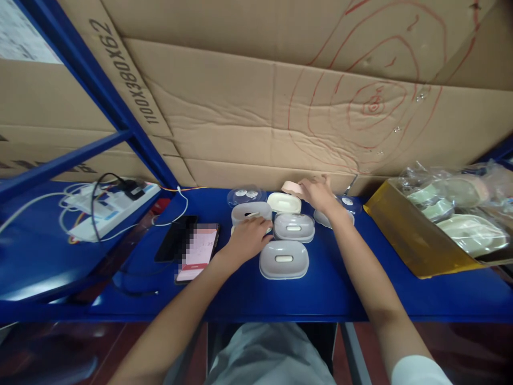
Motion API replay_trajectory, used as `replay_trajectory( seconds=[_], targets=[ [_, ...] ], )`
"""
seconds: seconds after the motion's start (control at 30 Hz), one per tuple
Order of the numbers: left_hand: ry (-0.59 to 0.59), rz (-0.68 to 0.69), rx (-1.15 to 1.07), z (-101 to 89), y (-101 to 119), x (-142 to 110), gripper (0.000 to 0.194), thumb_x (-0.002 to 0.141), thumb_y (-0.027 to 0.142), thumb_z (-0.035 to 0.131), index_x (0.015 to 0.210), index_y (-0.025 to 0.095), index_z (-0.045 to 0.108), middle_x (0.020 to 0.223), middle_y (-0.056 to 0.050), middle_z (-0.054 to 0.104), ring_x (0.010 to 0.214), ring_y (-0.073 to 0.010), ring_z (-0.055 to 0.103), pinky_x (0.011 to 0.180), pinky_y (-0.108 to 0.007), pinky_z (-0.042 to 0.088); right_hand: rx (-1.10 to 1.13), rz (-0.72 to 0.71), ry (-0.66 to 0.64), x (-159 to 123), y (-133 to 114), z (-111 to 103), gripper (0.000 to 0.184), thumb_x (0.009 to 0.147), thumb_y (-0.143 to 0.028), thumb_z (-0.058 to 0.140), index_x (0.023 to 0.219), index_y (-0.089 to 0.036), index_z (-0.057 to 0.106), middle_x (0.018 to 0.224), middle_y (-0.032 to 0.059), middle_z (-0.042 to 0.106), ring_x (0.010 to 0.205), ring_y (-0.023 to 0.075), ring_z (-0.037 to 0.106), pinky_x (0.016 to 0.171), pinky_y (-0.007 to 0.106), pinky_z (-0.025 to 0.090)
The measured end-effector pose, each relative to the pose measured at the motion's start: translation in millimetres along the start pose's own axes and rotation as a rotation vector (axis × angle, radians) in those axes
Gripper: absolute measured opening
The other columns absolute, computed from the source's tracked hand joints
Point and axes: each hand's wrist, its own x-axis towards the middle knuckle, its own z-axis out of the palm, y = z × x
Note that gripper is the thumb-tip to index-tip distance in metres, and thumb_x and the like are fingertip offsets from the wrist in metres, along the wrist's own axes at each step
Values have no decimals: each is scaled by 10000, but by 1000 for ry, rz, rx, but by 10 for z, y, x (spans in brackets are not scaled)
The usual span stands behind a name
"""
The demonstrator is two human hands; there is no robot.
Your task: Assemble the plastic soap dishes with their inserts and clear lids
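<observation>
My right hand (318, 193) is at the back of the blue surface, its fingers closed on a pale pink oval dish (292, 188) that is tilted up. Just left of that dish lies a cream oval dish (284, 203). My left hand (251, 236) curls over a cream oval piece (269, 230), mostly hidden by the fingers, in front of a grey oval lid with a slot (240, 212). Two more grey lids with pale inset bars, one lid (294, 229) behind the other lid (284, 267), lie right of my left hand. Behind my right forearm sits another grey piece (324, 218), partly hidden.
Clear plastic covers with round white labels lie at the back, one cover (246, 195) on the left. Two phones, including a lit phone (198, 251), and a power strip (116, 211) with cables are at left. A yellow-edged box (412, 235) of wrapped pieces stands right. Cardboard (224, 107) walls the back.
</observation>
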Motion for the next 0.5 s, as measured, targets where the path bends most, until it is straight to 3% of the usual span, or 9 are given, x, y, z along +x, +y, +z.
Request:
replay_trajectory(
  seconds=[0.1,0.17,0.27,0.37,0.5],
  targets=[
    [-26,-19,24,-18,28,-29,203,968,235,726,1167,205,705,1155,-125,754,1110,-327,719,953,-426,559,30,2,-1,-65,-38,-177,381,1101,-240,380,1286,-148,700,1308,206,741,1317,379,597,1222,651,182],
    [-36,-40,37,-27,38,-41,225,957,210,729,1180,202,698,1158,-132,755,1118,-332,722,938,-421,568,74,-46,-47,-157,-116,-284,372,1078,-227,407,1248,-164,731,1291,181,756,1286,356,629,1176,539,326],
    [-50,-65,49,-26,47,-50,256,949,164,712,1203,185,692,1175,-154,755,1153,-348,722,915,-423,583,157,-158,-198,-405,-255,-358,325,1024,-210,492,1134,-249,795,1130,75,818,1047,264,739,938,339,499],
    [-71,-80,47,1,47,-51,261,951,110,661,1202,172,699,1177,-165,756,1134,-347,737,877,-415,597,191,-204,-340,-748,-338,-299,368,950,-132,529,1076,-297,834,1014,29,840,902,243,775,808,304,537],
    [-93,-105,31,40,41,-43,265,960,62,591,1179,134,721,1161,-194,756,1093,-362,757,836,-425,607,163,-192,-336,-1170,-320,-99,679,843,19,442,1394,-251,735,1369,85,760,1235,288,729,1015,382,551]
  ],
)
